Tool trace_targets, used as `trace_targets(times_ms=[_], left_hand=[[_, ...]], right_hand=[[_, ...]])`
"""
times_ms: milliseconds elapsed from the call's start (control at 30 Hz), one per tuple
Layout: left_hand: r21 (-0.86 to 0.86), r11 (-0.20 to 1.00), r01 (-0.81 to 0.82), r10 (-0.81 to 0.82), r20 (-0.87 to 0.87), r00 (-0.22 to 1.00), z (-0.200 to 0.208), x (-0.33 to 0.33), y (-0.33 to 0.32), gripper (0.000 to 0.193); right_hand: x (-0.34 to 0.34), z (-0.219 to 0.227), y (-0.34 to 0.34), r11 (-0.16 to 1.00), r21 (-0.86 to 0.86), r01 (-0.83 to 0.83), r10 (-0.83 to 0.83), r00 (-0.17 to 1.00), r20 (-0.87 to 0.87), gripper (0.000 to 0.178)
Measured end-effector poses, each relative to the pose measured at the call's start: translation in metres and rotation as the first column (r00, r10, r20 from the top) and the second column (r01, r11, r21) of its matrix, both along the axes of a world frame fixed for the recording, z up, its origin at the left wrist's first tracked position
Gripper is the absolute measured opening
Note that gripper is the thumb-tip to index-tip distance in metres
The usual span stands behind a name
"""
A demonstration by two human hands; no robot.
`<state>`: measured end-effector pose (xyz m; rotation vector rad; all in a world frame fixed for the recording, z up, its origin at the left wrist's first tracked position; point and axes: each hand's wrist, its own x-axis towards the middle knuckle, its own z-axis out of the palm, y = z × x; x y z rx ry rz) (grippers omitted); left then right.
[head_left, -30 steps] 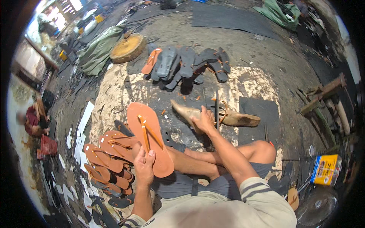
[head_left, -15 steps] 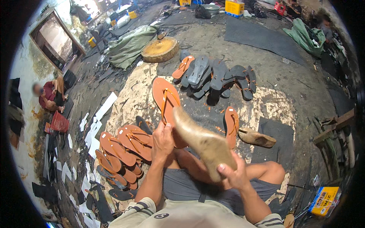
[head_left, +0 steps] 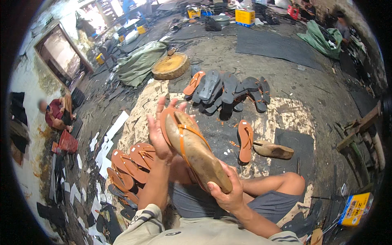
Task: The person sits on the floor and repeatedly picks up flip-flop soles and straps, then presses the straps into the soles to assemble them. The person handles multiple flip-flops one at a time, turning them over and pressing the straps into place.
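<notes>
A wooden shoe last [head_left: 200,157] lies along an orange flip-flop [head_left: 164,126], its toe end under the orange straps, which straddle it. My right hand [head_left: 228,192] is closed around the heel end of the last, thumb on top. Against the toe side of the flip-flop rests my left hand [head_left: 158,136], open with its fingers stretched out; part of its palm is hidden behind the sole. A second wooden last [head_left: 273,149] lies on the floor to the right, beside a single orange flip-flop [head_left: 245,141].
Orange flip-flops [head_left: 127,163] are piled by my left forearm. Ahead are several dark sandals [head_left: 229,87] and a round wooden block [head_left: 171,67]. White scraps [head_left: 104,149] litter the left floor. A yellow box [head_left: 355,209] stands at right; a seated person [head_left: 57,112] is far left.
The last has slid under the flip-flop's straps; before, it was only beside them. My left hand has let go of the strap area and spread its fingers at the toe.
</notes>
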<state>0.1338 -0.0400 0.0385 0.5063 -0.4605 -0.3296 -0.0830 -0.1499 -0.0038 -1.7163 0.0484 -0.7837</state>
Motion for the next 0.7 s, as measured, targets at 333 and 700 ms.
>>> trace_targets(times_ms=[333,700], left_hand=[[0.594,0.777,-0.209,0.15,0.147,0.978,-0.021,-0.089,-0.013,0.106],[0.385,0.893,0.235,-0.028,-0.474,0.88,-0.016,-0.19,0.056,0.092]], right_hand=[[0.009,-0.016,-0.003,0.932,-0.338,0.128,-0.138,0.99,-0.007,0.07],[-0.069,-0.017,-0.014,0.518,0.819,-0.249,0.733,0.622,-0.274,0.043]])
